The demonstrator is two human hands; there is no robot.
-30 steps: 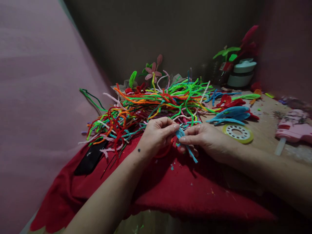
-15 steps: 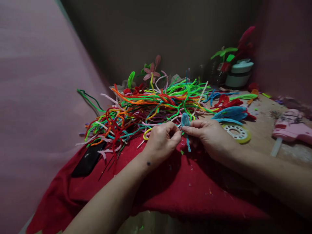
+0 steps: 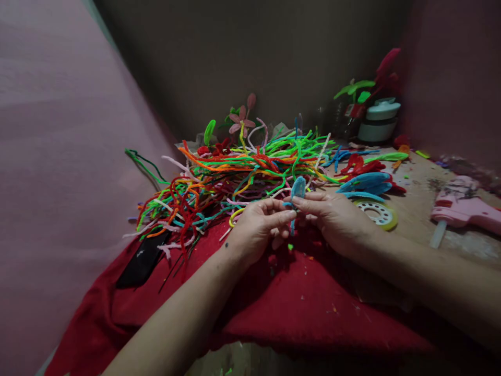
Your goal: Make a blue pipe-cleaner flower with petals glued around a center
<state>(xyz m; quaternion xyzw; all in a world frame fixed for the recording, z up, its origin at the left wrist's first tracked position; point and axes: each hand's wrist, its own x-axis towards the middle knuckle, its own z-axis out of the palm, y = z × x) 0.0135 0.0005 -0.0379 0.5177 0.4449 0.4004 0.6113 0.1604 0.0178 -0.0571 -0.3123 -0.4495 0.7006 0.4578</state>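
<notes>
Both of my hands meet over a red cloth [image 3: 297,308] and pinch one small blue pipe cleaner piece [image 3: 298,188], folded into an upright loop with its tail hanging down between them. My left hand [image 3: 256,230] pinches its base with thumb and forefinger. My right hand [image 3: 332,219] grips the same spot from the right. Just behind the hands lies a big tangled heap of coloured pipe cleaners [image 3: 242,172].
Finished blue leaf shapes [image 3: 368,184] and red ones [image 3: 358,164] lie right of the heap, with a tape roll [image 3: 376,213] beside them. A pink glue gun [image 3: 465,209] sits at far right, a black phone [image 3: 143,261] at left, and a lidded jar [image 3: 379,122] with flowers at the back.
The blue piece has been turned from hanging downward to standing up as a closed loop above my fingertips. Both hands stayed together and shifted slightly away from me.
</notes>
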